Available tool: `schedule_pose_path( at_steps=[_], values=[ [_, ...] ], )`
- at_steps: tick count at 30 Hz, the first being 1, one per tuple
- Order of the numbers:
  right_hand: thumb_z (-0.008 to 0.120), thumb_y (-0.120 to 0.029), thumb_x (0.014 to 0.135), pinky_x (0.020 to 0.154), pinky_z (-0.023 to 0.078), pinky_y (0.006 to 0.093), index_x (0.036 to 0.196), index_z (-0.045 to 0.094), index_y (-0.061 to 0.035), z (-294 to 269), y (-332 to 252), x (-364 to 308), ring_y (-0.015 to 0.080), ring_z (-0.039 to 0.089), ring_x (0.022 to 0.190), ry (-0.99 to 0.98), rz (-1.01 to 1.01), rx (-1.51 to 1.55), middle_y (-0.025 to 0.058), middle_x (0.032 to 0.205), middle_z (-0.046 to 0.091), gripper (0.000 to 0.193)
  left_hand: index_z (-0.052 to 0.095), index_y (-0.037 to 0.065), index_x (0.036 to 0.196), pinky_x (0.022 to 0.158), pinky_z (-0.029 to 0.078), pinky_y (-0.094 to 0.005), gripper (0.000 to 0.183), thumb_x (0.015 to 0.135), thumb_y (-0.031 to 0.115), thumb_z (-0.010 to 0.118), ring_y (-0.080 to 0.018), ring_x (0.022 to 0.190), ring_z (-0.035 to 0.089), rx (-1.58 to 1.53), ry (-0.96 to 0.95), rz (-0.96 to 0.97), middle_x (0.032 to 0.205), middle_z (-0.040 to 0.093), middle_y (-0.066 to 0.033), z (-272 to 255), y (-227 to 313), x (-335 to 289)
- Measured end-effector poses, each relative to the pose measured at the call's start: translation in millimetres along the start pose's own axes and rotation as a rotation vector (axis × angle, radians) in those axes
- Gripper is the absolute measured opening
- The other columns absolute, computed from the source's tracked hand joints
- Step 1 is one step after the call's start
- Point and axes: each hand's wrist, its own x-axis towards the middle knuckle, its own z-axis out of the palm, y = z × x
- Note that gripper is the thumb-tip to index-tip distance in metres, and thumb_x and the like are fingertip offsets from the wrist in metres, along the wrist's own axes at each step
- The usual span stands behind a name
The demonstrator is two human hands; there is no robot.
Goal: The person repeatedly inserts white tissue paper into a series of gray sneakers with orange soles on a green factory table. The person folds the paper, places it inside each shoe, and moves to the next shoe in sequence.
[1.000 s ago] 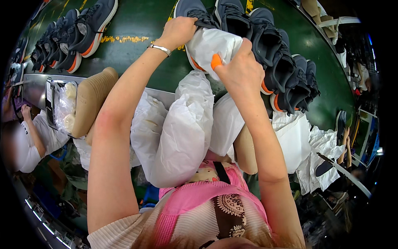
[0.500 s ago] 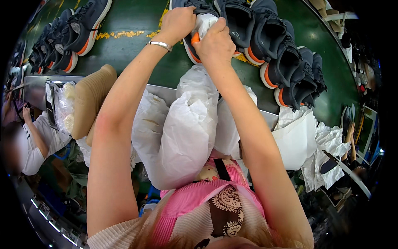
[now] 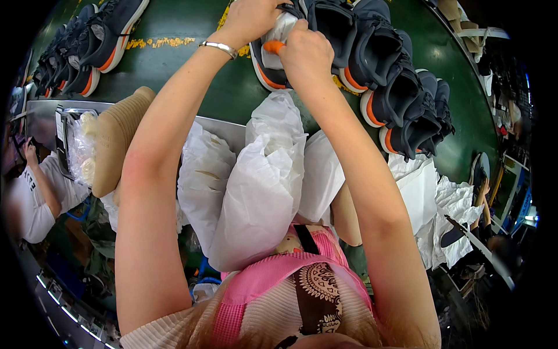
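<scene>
A dark grey sneaker (image 3: 268, 74) with an orange and white sole stands on the green surface straight ahead of me. White crumpled paper (image 3: 283, 29) fills its opening. My left hand (image 3: 251, 22), wearing a silver bracelet, is closed at the shoe's dark upper near the top edge; its fingertips are partly cut off. Bent around the paper, my right hand (image 3: 308, 55) presses into the opening. Something orange (image 3: 273, 46), seemingly a cover on the right thumb, lies against the paper. Below my hands stand large paper-wrapped forms (image 3: 256, 203), leaning against my pink apron (image 3: 261, 282).
More dark sneakers (image 3: 372, 49) line up to the right, and another row (image 3: 110, 41) stands at left. A ribbed tan form (image 3: 125, 136) sits beside a tray of plastic-wrapped items (image 3: 81, 145). Loose white paper sheets (image 3: 447, 215) hang at right. Another person (image 3: 43, 186) is at far left.
My left hand has moved slightly up toward the top edge. The right thumb has turned inward across the paper, and more of the paper in the shoe shows.
</scene>
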Motion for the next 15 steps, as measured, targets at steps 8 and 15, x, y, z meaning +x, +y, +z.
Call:
schedule_pose_path(
  at_steps=[8,15],
  values=[
    [0.078,-0.023,0.068,0.07,0.053,0.0408,0.1,0.053,0.011,32.3,-6.2,4.5,0.0352,0.064,0.08,-0.075,0.101,0.009,0.0219,0.081,0.064,0.053,0.07,0.008,0.095,0.069,0.052,-0.0413,0.03,0.081,0.032,0.06,-0.034,0.076,0.065,0.004,0.205,0.163,0.08,0.066,-0.0191,-42.0,40.9,21.1],
    [0.075,-0.019,0.07,0.07,0.052,0.0399,0.095,0.056,0.008,-11.9,25.6,11.2,0.033,0.063,0.079,-0.091,-0.14,0.198,0.0166,0.078,0.065,0.042,0.062,0.013,0.113,0.073,0.051,-0.0393,0.038,0.08,0.03,0.063,-0.0313,0.083,0.064,0.019,0.121,0.056,0.089,0.065,-0.0158,-45.7,7.6,14.7]
  ],
)
